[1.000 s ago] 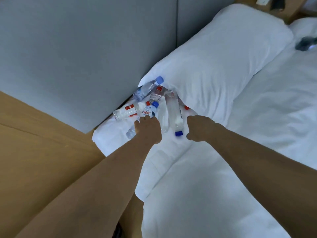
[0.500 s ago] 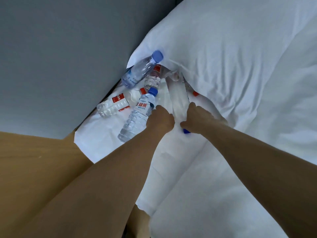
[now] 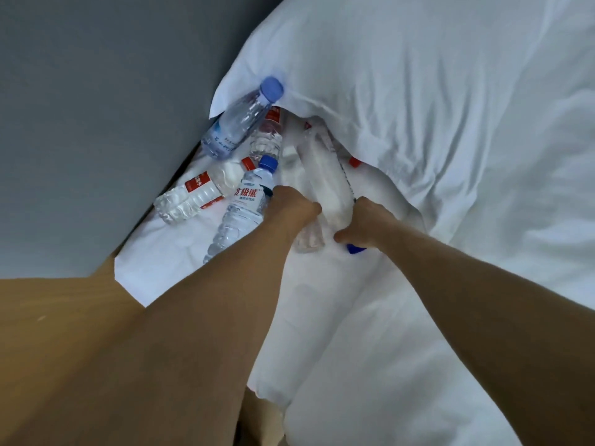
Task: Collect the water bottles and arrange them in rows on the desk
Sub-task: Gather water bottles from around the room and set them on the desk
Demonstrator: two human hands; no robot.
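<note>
**In the middle of the frame, both hands close on the bottle heap**

Under the edge of the pillow (image 3: 418,91) at centre frame, the water bottles (image 3: 240,127) lie heaped on the white sheet (image 3: 167,252), against the grey headboard (image 3: 96,91) at upper left. A second ago both hands hovered apart at the near edge of the heap; now they have closed in side by side. The right hand (image 3: 367,225) wraps thumb and fingers round a long clear bottle (image 3: 328,181), near the end with the dark blue cap (image 3: 355,249) that pokes out below the hand. The left hand (image 3: 291,209) is curled tight just beside it, between that bottle and a labelled bottle (image 3: 244,207) to its left. A clear base shows under the knuckles, but I cannot tell whether the fingers hold it. The labelled bottle, half covered before, now lies in plain sight.

Collecting seems only just begun. One bottle is in hand and the rest lie loose toward the upper left. No desk is in view, so the rows are all yet to make.
</note>
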